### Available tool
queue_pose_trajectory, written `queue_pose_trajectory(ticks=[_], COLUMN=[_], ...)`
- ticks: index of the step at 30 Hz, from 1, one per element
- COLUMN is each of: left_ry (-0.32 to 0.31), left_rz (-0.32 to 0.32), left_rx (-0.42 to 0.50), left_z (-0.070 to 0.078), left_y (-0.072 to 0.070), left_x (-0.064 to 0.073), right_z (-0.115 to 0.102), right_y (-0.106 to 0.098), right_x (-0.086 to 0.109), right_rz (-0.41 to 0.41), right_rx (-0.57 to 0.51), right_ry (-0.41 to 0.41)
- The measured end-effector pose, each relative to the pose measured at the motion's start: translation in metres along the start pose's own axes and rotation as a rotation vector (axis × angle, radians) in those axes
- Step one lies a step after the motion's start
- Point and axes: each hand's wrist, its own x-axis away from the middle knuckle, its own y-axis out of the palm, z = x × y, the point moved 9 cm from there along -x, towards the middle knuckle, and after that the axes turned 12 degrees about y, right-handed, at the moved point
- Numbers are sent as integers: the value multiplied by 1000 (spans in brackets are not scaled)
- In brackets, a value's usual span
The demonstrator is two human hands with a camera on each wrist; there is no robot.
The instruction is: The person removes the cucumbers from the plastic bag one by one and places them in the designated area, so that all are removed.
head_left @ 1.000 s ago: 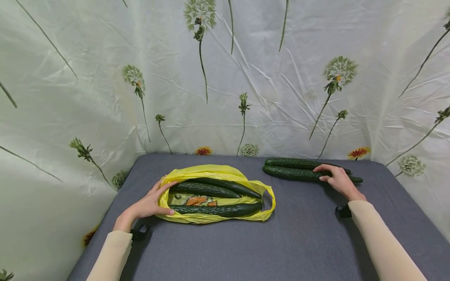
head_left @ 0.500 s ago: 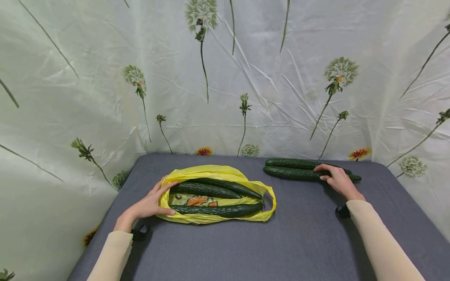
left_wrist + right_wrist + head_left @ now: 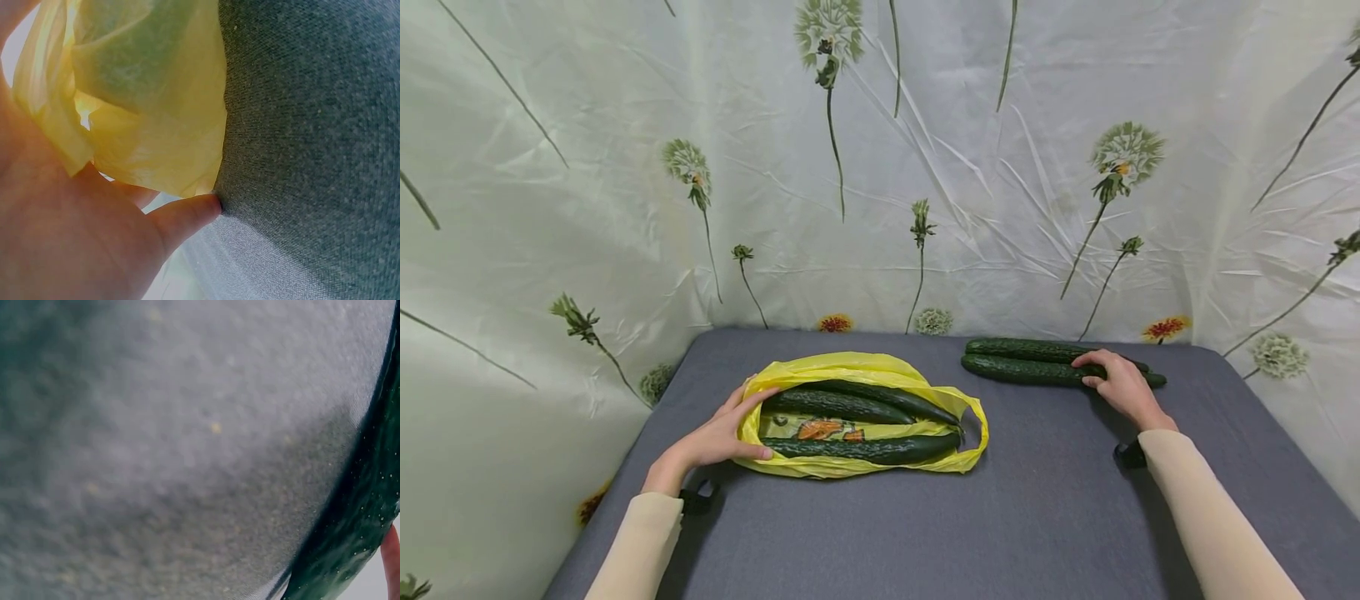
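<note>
A yellow plastic bag [image 3: 842, 367] lies on the table with its mouth held wide; three dark green cucumbers [image 3: 872, 448] show inside. My left hand [image 3: 718, 433] spreads the bag's left end, thumb and forefinger stretched apart at its rim. In the left wrist view the thumb [image 3: 187, 219] sticks out straight beside the yellow film. At the back right, two more cucumbers lie side by side. My right hand [image 3: 1120, 387] grips the front cucumber [image 3: 1018, 369] near its right end, fingers bent over it; the rear cucumber [image 3: 1022, 346] lies right behind. One fingertip [image 3: 392, 556] touches green skin.
The dark grey cloth-covered table [image 3: 925, 533] extends in front of both hands. A white curtain [image 3: 1000, 250] printed with dandelions hangs along the back and sides. Between the bag and the cucumber pair is bare cloth.
The right end of the front cucumber has shifted slightly left, with the right hand still on it. The left hand and the bag have stayed in place.
</note>
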Motion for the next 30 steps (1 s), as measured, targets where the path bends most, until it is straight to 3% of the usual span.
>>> queue_pose_trajectory(ticks=[8, 18, 30], left_ry=[0, 11, 12], left_rz=[2, 2, -14], left_rx=[0, 1, 17], left_z=[-1, -3, -1], left_y=[0, 0, 3], left_x=[0, 0, 1], right_z=[-2, -5, -26], right_y=[-1, -6, -8], right_x=[8, 12, 18], right_rz=[21, 95, 159], right_rx=[-47, -75, -160], right_ry=[30, 4, -22])
